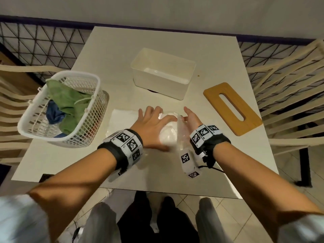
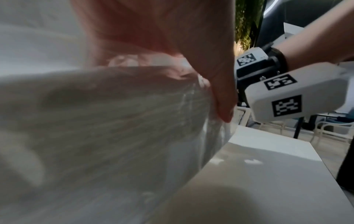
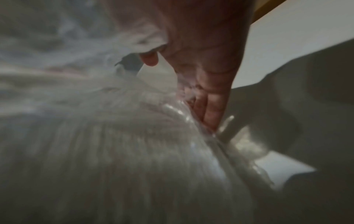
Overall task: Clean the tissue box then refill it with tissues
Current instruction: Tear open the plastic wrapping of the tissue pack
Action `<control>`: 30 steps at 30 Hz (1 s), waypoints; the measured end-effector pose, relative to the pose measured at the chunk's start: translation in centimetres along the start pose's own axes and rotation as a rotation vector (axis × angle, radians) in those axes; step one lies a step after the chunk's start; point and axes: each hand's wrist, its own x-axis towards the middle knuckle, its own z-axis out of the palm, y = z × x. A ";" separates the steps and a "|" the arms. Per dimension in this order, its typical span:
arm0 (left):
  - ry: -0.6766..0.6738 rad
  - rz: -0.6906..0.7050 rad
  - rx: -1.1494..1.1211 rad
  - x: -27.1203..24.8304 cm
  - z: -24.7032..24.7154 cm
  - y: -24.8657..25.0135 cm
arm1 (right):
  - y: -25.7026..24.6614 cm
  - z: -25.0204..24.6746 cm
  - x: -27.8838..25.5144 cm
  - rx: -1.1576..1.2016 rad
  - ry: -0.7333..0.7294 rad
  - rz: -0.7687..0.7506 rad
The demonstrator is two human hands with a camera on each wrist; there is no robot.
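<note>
A: What are the hands doing?

B: Both are on the pack of tissues (image 1: 169, 132), which lies on the table (image 1: 108, 50) near its front edge, in clear plastic wrap. The left hand (image 1: 150, 127) lies over the pack's left side, fingers spread and reaching forward, thumb stretched along its near edge. It presses rather than pinches.

A: And the right?

B: The right hand (image 1: 192, 118) stands on edge against the pack's right side. In the right wrist view its fingers (image 3: 210, 109) are pressed into a gathered ridge of the plastic wrap (image 3: 191, 118); whether they actually pinch the film I cannot tell, since the picture is blurred.

A: How does the pack look?

B: White, soft and rounded, the film crinkled and shiny. It rests on a flat white sheet (image 1: 122, 116).

A: Where is the tissue box?

B: The tissue box (image 1: 162, 73) sits further back, at the middle of the table, white, open at the top, nothing visible inside. Its wooden lid (image 1: 231, 109), with a long slot, lies flat to the right, apart from the box.

A: Anything else?

B: A white basket (image 1: 61, 111) at the left holds a green cloth (image 1: 70, 104) and a blue cloth (image 1: 54, 114).
</note>
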 end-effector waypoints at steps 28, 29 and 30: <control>-0.071 -0.074 0.091 4.1 -0.2 4.5 | -0.4 -5.5 -2.4 0.150 -0.034 -0.309; -0.051 -0.117 -0.004 4.4 -0.3 4.5 | -0.6 -5.1 -2.6 0.177 -0.028 -0.340; -0.021 -0.169 -0.108 4.7 -0.4 4.4 | -0.5 -4.7 -2.8 0.196 -0.024 -0.368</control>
